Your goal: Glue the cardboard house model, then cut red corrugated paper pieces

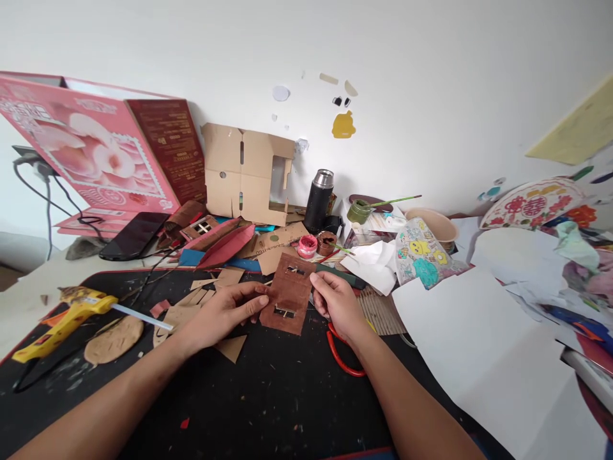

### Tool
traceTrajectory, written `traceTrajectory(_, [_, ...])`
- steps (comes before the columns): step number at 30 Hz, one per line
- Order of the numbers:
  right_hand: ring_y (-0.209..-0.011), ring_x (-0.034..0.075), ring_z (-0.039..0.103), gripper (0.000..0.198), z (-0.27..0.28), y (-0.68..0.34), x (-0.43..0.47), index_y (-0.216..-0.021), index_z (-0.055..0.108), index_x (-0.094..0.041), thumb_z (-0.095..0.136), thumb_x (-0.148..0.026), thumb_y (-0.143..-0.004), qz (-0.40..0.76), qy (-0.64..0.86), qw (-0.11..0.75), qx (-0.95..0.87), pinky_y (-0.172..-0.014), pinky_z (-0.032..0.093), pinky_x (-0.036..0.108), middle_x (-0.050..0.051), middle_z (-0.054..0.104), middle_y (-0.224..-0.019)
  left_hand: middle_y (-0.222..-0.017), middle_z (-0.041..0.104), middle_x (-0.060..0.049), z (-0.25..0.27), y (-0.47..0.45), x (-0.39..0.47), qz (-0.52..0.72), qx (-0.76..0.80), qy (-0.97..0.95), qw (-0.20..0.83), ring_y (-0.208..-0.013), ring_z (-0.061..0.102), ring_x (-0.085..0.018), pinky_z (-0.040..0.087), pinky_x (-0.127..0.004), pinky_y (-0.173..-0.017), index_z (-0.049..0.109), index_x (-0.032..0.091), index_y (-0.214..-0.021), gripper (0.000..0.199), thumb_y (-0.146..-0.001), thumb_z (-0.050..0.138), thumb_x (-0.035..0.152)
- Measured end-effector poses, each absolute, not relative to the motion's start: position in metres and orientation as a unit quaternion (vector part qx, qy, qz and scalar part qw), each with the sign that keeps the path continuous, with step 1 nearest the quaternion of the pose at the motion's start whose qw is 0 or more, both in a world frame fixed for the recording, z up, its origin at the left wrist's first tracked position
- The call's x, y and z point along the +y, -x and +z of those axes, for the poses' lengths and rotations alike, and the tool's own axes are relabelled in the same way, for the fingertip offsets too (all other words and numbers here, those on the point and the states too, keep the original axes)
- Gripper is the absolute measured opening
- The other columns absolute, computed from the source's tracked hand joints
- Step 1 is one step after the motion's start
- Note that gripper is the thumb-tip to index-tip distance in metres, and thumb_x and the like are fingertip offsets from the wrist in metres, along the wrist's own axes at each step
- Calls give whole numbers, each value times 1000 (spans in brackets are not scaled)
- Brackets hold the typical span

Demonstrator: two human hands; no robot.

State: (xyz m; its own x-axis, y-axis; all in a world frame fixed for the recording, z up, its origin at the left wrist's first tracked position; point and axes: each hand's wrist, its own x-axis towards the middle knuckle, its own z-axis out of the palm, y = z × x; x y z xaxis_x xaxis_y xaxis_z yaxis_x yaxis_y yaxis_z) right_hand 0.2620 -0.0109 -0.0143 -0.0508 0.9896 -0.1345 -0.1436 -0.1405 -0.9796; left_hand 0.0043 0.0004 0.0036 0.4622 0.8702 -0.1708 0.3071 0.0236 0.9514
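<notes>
Between my two hands, above the black mat, is a brown-painted cardboard panel (290, 291) with two cut-out windows that have small cross bars. My left hand (230, 312) pinches its left edge, thumb on the front face. On the upper right edge, my right hand (335, 300) grips the panel between thumb and curled fingers. Red-handled scissors (339, 361) lie partly under my right wrist. Cardboard scraps (184, 313) are spread beside my left hand, and a triangular offcut (232, 348) lies just below it.
A yellow glue gun (71, 319) with a glue stick lies at left. Behind stand open paint jars (307, 246), a black flask (320, 201), a cut cardboard sheet (223, 156) and a pink box (96, 153). White paper (479, 345) covers the right side.
</notes>
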Motion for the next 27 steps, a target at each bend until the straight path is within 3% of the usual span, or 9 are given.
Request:
traceTrajectory(10, [-40,8,37,49,-15,-260,-13,-71,54,-22,79,-61,-87,609,457,473,-444,-42,26,22,-9,46,-49,-103,80,-6,0,-4,3,272,426,-654,563,-95,73,-25,57,-33,-86,78,22,-100,44,-92,73,65])
traceTrajectory(27, [-37,7,35,52,-2,-256,-18,-65,46,-24,87,-53,-78,688,431,458,-363,-39,19,22,-12,35,-44,-106,83,-8,10,-4,-4,298,425,-702,488,-99,76,-27,61,-37,-94,82,23,-102,44,-97,67,63])
